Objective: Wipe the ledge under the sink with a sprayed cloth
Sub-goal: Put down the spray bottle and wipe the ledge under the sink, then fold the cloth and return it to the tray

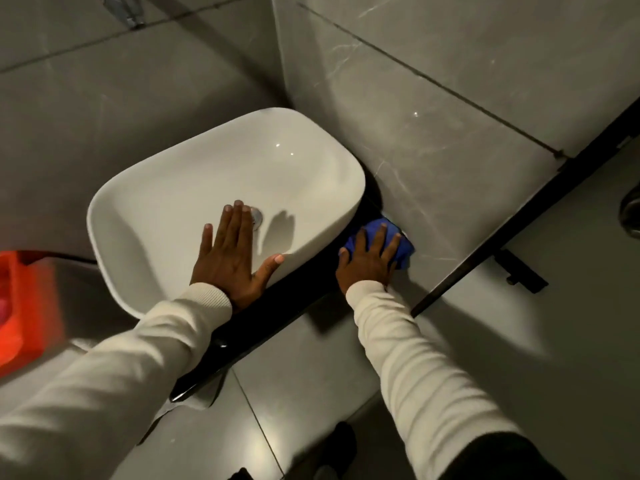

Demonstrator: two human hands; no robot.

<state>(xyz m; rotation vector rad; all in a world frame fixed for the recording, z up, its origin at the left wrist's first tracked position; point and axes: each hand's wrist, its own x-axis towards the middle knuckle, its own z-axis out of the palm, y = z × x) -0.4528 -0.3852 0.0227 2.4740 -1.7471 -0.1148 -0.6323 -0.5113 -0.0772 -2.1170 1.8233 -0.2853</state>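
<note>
- The right hand (367, 263) lies flat with fingers spread on top of the blue cloth (398, 244), pressing it down rather than closing round it; the grip is released, palm down.
- The cloth sits bunched under and just beyond the right fingertips, its blue folds showing between and past the fingers on the far side.
- The cloth rests on the black ledge (277, 306), at the end where the ledge meets the grey marbled wall (433, 150), just beside the right-hand corner of the white sink (221, 174).
- The left hand (235, 254) rests open on the near rim of the sink, fingers straight and pointing into the bowl, thumb stretched out along the rim; its grip is released and holds nothing.
- The two hands are apart, with the sink's corner and a strip of ledge between them.
- A metal drain (257, 216) shows in the bowl just past the left fingertips.
- Both arms wear cream sleeves (408, 358).
- A blurred orange-red object (20, 306) stands at the left edge; what it is I cannot tell.
- Pale floor tiles (304, 375) lie below the ledge.
</note>
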